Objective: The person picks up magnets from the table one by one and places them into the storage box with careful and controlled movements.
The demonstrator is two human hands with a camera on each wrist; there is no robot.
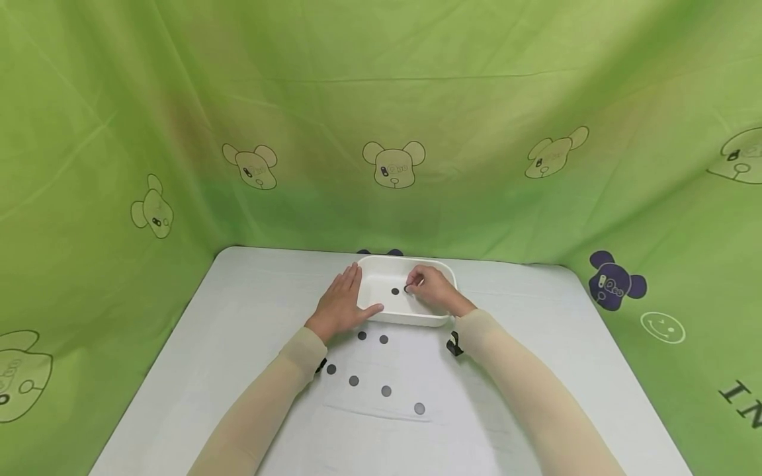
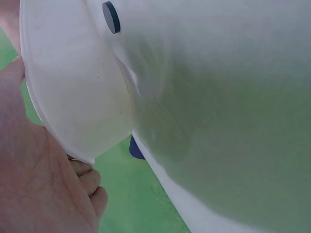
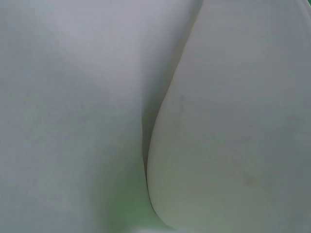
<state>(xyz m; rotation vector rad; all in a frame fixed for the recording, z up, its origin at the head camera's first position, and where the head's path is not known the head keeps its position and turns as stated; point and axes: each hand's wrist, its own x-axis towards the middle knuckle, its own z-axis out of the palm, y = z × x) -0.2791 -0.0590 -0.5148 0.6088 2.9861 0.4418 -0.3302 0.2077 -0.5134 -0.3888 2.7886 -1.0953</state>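
Observation:
A white rectangular tray (image 1: 411, 318) stands near the back of the table. My left hand (image 1: 340, 301) rests against its left end, fingers straight along the side and thumb over the front rim. The left wrist view shows this hand (image 2: 43, 179) touching the tray's rim (image 2: 41, 116). Over the tray's inside, my right hand (image 1: 433, 287) pinches a small dark disc (image 1: 407, 289) between thumb and fingertips. Just left of it, another dark disc (image 1: 395, 291) lies on the tray floor. Only the tray's outer wall (image 3: 233, 126) and the table show in the right wrist view.
In front of the tray, several dark round discs lie on the white tabletop (image 1: 524, 370), among them a near one (image 1: 419, 408) and one by the tray (image 1: 383, 340). A green curtain (image 1: 393, 218) with printed bear heads surrounds the table's back and sides.

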